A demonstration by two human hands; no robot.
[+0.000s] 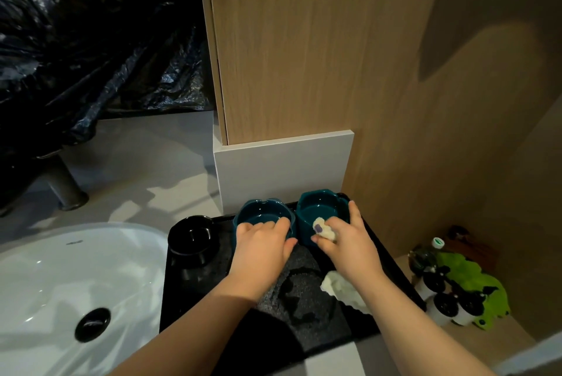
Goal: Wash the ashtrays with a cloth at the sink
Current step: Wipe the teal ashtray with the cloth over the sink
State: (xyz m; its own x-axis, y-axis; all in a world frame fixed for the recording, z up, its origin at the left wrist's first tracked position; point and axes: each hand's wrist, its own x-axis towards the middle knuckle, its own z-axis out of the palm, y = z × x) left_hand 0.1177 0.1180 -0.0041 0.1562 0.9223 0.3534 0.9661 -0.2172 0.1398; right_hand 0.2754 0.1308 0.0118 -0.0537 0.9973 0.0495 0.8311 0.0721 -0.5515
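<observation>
Holding both teal ashtrays at the far end of the black tray [182, 299], which sits on the desk [137, 175] just right of the white sink [60, 269].

- Your left hand [261, 249]: fingers curled over the near rim of the left teal ashtray [258, 213], gripping it.
- Your right hand [346, 242]: pinching the pale cloth [324, 231] against the near rim of the right teal ashtray [319, 208], with one finger stretched up along its right side. More cloth shows under your wrist, lying on the tray.
- The two teal ashtrays stand upright, side by side and close together. Can't tell if they touch.
- Black ashtray [193, 239] stands upright at the tray's far left corner, just left of the left teal one, with no hand on it.
- Grey mat [304, 293] covers the middle of the tray, under both forearms.
- Sink basin looks wet, with a dark drain [92, 324] near its front.
- Small bottles [425, 257] and something green [465, 278] sit low on the right, off the tray.
</observation>
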